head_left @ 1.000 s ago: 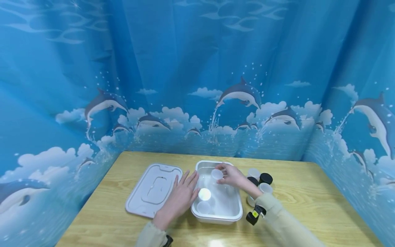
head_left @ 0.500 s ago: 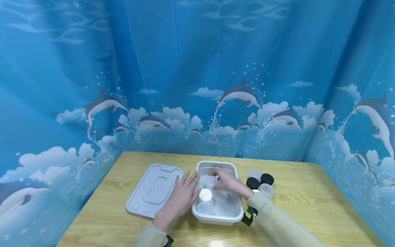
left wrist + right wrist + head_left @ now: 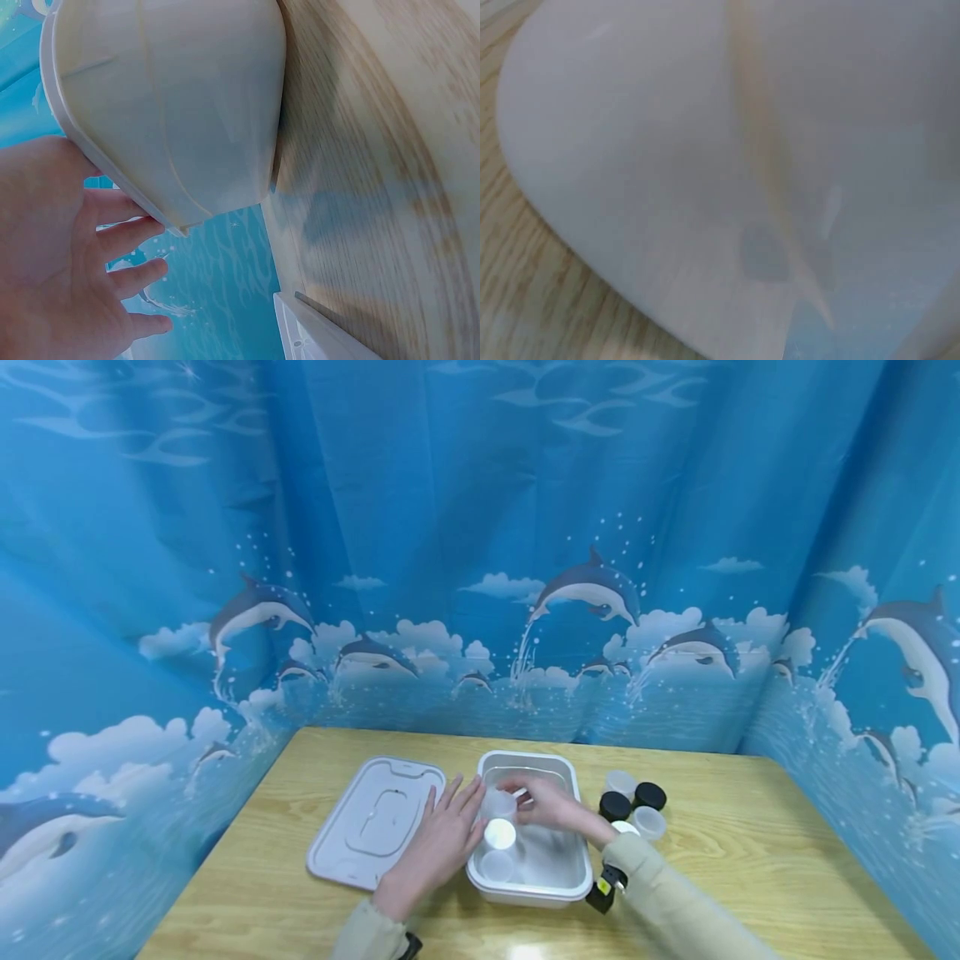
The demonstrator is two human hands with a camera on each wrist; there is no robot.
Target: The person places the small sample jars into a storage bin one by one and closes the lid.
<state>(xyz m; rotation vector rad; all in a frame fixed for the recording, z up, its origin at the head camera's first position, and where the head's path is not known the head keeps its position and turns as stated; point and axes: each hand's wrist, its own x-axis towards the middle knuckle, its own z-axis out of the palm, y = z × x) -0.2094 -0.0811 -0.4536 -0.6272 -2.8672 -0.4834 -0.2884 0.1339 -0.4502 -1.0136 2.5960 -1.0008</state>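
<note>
A white rectangular tub [image 3: 536,892] stands on the table. Inside it, my right hand [image 3: 551,804] pinches a small translucent cup [image 3: 498,805] by its side, near the tub's left wall. Below that cup in the head view are a bright white round piece [image 3: 499,833] and another translucent cup [image 3: 497,865]. My left hand [image 3: 437,843] rests on the tub's left rim with fingers straight, and the left wrist view shows this hand [image 3: 56,247] against the rim from outside. The tub's outer wall [image 3: 652,165] fills the right wrist view, where the right hand is hidden.
A white lid [image 3: 367,822] lies flat left of the tub. To the right stand two black round lids, one black lid [image 3: 649,795] farther back, and several translucent cups such as a cup [image 3: 648,822]. A dolphin-printed curtain [image 3: 450,568] hangs behind the wooden table [image 3: 720,843].
My right hand has carried the translucent cup leftward and lower in the tub, to beside the left wall. The left hand has stayed on the rim.
</note>
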